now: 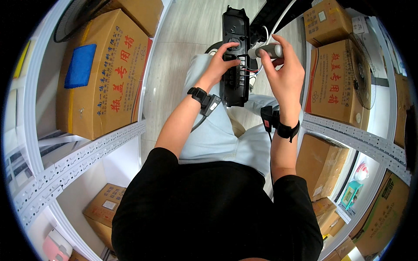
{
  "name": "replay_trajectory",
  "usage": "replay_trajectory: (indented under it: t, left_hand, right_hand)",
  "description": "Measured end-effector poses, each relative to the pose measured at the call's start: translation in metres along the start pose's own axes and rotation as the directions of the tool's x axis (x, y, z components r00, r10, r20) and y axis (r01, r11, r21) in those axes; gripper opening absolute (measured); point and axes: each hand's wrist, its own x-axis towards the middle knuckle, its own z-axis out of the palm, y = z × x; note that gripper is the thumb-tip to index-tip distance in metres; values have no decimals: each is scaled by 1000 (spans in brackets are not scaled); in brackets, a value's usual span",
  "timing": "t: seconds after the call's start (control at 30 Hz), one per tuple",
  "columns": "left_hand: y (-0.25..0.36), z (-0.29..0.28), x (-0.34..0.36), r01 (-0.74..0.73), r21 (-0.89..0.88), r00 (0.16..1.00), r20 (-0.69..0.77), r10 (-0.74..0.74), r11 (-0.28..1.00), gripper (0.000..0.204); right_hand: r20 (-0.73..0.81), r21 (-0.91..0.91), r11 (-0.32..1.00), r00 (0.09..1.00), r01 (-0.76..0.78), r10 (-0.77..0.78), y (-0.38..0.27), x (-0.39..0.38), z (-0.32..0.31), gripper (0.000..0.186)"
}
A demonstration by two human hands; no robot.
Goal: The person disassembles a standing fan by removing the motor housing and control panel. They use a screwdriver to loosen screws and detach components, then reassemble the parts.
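Our right hand pinches a grey-and-white cylindrical tool, pointing toward nine o'clock; our left hand, thumb and finger spread, touches a slim, compartmented black plastic housing at twelve (whether gripping, we cannot tell), long axis twelve-to-six, thin wires toward three.

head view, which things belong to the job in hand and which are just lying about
Seemingly in the job:
- black casing, under the left hand
- grey cylinder, in the right hand
- thin wires

Apparently lying about:
- cardboard boxes
- round fan guard
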Motion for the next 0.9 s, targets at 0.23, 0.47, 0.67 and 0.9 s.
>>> replay_trajectory:
  t: [0.23,0.47,0.67,0.9]
  left_hand:
    - [-2,1,1,-1,-11,1000,-10,1,1000,60]
    - [-1,-1,-1,30,-33,999,-29,-31,999,61]
    - [0,1,0,30,-44,999,-29,-32,999,61]
    - [2,2,-1,24,-63,999,-22,-25,998,59]
  right_hand:
    - [-57,-53,995,995,85,-88,8,3,2,48]
    - [-17,-210,978,1000,-8,4,1,8,0,51]
    - [67,-42,999,998,15,-12,3,7,-8,51]
    - [-61,-130,989,996,-67,59,-1,8,-8,43]
